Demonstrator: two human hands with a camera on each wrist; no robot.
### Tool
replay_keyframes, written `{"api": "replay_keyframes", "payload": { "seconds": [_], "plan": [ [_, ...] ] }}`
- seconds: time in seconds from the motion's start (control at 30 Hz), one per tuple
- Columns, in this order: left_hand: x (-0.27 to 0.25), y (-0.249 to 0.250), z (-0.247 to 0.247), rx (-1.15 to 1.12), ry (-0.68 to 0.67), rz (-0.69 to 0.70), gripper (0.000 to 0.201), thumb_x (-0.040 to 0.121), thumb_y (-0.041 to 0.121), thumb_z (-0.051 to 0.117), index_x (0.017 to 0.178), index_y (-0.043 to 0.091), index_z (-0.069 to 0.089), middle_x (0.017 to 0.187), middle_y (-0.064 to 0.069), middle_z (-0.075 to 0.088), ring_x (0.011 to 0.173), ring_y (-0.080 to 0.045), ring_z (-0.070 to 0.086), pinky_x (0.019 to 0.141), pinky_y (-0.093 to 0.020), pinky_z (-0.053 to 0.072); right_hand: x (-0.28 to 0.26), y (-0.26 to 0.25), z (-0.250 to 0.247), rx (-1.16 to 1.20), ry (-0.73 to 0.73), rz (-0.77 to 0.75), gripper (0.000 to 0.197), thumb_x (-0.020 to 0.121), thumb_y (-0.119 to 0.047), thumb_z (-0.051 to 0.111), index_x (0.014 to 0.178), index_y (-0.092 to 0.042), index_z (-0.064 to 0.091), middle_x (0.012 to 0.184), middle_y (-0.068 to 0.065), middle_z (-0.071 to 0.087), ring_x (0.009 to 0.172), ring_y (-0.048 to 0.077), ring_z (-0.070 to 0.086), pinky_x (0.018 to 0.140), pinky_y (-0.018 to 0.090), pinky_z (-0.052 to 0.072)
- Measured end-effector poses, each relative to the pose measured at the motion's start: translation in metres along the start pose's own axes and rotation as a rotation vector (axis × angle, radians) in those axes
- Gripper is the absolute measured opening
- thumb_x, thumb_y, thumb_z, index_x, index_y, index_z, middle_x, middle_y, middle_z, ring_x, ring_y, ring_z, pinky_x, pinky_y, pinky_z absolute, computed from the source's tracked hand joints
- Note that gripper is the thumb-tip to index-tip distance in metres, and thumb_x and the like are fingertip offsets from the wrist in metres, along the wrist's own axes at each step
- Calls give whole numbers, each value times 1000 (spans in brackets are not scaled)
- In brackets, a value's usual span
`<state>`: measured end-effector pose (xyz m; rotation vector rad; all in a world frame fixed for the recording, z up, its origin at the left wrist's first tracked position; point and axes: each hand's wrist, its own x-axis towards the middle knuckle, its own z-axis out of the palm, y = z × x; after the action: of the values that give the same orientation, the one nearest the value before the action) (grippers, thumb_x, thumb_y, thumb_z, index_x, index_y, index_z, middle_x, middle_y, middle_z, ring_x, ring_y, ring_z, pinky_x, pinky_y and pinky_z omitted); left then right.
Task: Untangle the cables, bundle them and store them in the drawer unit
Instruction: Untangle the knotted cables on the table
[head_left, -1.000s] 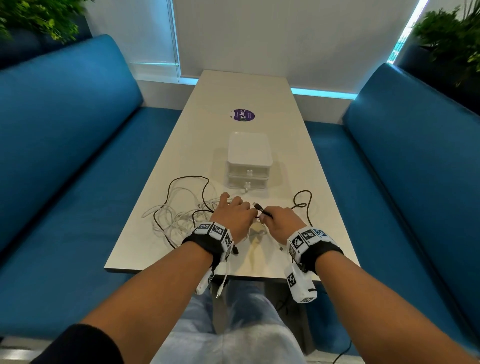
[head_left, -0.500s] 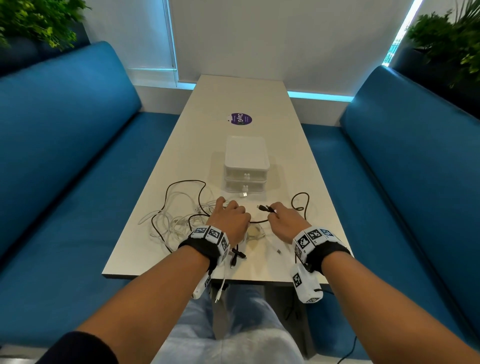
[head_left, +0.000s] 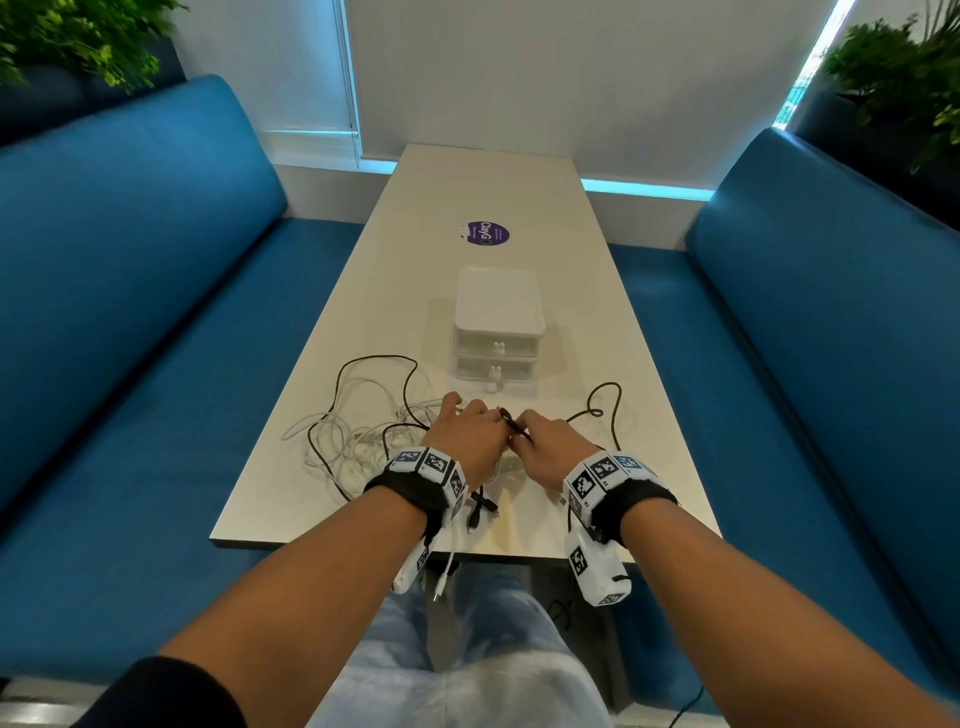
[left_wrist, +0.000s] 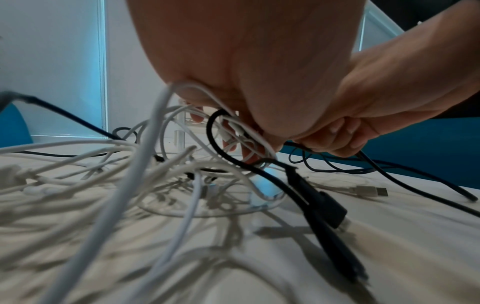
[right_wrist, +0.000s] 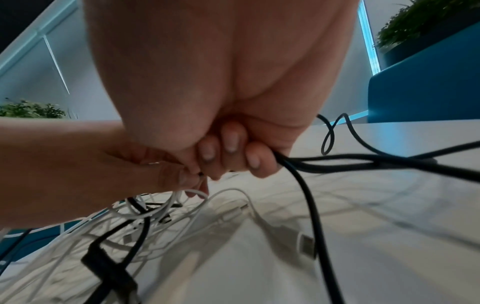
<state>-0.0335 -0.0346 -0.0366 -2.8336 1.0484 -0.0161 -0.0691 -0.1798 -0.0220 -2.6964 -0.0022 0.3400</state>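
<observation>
We see both hands meeting over the near end of the table (head_left: 587, 291), just in front of the white two-drawer unit (head_left: 498, 332), which stands on the table's centre line with its drawer fronts facing the near edge. The right hand (head_left: 553, 447) has its fingers (right_wrist: 228, 152) curled round the black cable (right_wrist: 306, 185); a black plug (head_left: 511, 418) protrudes between the two hands, pointing away from us and slightly left. The left hand (head_left: 467, 439) has its fingers curled into the tangle, pinching thin white cables (head_left: 348, 431) with a loop of black cable (left_wrist: 221, 144) caught among them. The white cables lie in loose coils toward the table's left edge; the black cable's free run loops toward the right edge (head_left: 605, 405), so that its long axis runs roughly across the table, left to right. A white USB plug (right_wrist: 303, 244) lies flat on the table beneath the right hand. We judge the step in hand to be separating the black cable from the white ones. The chief risk is that pulling the hands apart would tighten the black loop round the white strands instead of freeing it; a second risk is that cable ends hanging over the near edge (head_left: 441, 577) drag the heap off the table.
</observation>
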Motion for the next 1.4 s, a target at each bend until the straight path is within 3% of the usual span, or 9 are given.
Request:
{"api": "replay_keyframes", "payload": {
  "seconds": [0.07,0.17,0.37,0.5,0.73,0.87,1.07,1.27,1.4],
  "plan": [
    [-1,0,-1,-12,10,4,24,96,18,45,114,23,60,117,3,61,118,-21,50,108,-50,21,3,1,2,-42,-22,-2,25,102,-25,40,103,-12,61,101,12,68,94,31,63,80,38,50],
    [-4,-2,2,2,40,8,24,99,25,41,113,21,60,114,3,63,115,-21,53,108,-51,21,4,6,-1,-75,-18,20,23,101,-23,38,91,-20,59,93,9,67,85,28,62,71,36,48],
    [-8,-16,13,7,36,-31,30,99,33,38,112,20,62,115,2,63,117,-21,51,109,-52,22,-8,38,-28,-240,20,193,22,99,-16,39,108,-15,59,91,7,60,78,25,60,66,34,49],
    [-7,-18,12,-11,37,-31,32,102,34,34,114,24,62,114,4,63,117,-21,50,108,-52,22,-15,56,-34,-230,86,259,24,102,-20,36,109,-14,59,91,7,61,77,25,61,64,32,49],
    [-2,-6,5,25,20,-23,28,101,31,36,113,23,61,110,2,65,114,-24,52,107,-53,23,-3,22,-23,-130,193,27,29,105,-33,31,113,-16,53,86,11,61,74,31,61,67,41,54],
    [-3,-5,4,34,6,-20,26,100,27,40,116,25,60,112,3,64,116,-24,52,106,-53,22,5,7,-4,-136,21,-70,30,104,-31,36,112,-14,60,97,12,67,85,32,63,74,40,52],
    [-8,-12,6,87,40,21,29,101,35,38,114,20,58,114,0,64,116,-25,52,106,-53,23,3,16,-7,-153,21,34,25,102,-27,37,108,-18,59,98,11,65,84,30,63,73,39,53],
    [-11,-19,11,124,-3,31,30,97,37,42,110,20,63,113,1,63,115,-25,49,106,-53,21,-13,56,-29,-335,93,350,24,96,-12,39,113,-10,55,99,9,60,81,27,58,70,35,50],
    [-9,-11,10,122,-3,11,28,94,32,46,116,19,58,116,0,63,117,-26,49,110,-54,17,-22,66,-33,-348,151,408,22,95,-12,38,111,-11,52,101,8,60,78,25,53,66,34,44]
  ]
}}
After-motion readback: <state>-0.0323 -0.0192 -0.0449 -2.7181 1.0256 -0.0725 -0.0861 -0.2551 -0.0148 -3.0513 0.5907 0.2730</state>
